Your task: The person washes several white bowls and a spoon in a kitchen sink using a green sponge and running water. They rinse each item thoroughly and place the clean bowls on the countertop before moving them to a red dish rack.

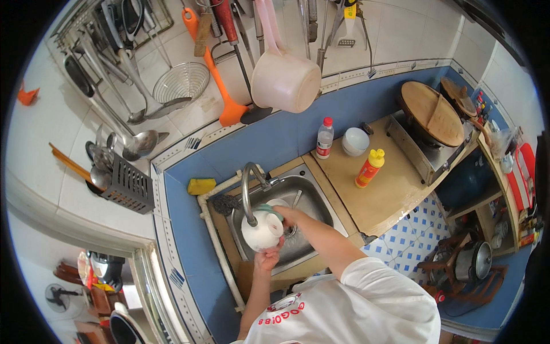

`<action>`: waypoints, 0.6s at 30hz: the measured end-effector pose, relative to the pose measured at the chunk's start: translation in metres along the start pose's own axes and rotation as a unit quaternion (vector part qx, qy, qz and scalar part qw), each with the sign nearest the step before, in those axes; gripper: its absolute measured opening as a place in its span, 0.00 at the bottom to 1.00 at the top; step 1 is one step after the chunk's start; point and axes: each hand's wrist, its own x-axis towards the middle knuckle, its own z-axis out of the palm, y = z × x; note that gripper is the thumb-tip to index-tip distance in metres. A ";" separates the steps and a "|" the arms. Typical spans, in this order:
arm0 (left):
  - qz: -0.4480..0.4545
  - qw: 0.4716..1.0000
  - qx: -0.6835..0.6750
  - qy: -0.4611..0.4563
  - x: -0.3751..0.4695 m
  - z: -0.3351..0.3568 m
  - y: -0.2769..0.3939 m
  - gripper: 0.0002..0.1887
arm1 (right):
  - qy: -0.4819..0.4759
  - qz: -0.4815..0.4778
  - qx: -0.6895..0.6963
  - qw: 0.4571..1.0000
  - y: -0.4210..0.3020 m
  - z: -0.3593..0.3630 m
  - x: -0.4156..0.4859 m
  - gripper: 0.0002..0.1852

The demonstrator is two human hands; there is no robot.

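Observation:
Over the steel sink a white bowl is tipped with its foot facing up. My left hand grips the bowl's near edge. A green cloth or scouring pad is in my right hand, pressed to the bowl's far side. The curved steel faucet arches above the bowl and hides part of it. Another white dish lies in the basin behind, partly covered by my hand. Beside it a light-handled utensil leans against the sink wall.
A yellow sponge and a dark steel-wool scrubber lie left of the faucet. On the counter at right stand a red-capped bottle, a pale bowl and a yellow-capped squeeze bottle. A lidded wok sits on the stove.

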 end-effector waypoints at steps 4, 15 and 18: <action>0.062 0.998 -0.014 0.004 0.010 0.004 0.024 0.19 | 0.078 -0.144 0.085 0.983 0.051 0.022 -0.011 0.18; 0.187 0.973 0.025 0.130 0.035 -0.011 0.038 0.04 | 0.268 -0.379 -0.247 0.850 0.012 0.057 -0.054 0.17; 0.221 0.960 0.023 0.171 0.035 -0.019 0.049 0.08 | 0.182 -0.357 -0.227 0.888 0.010 0.046 -0.053 0.14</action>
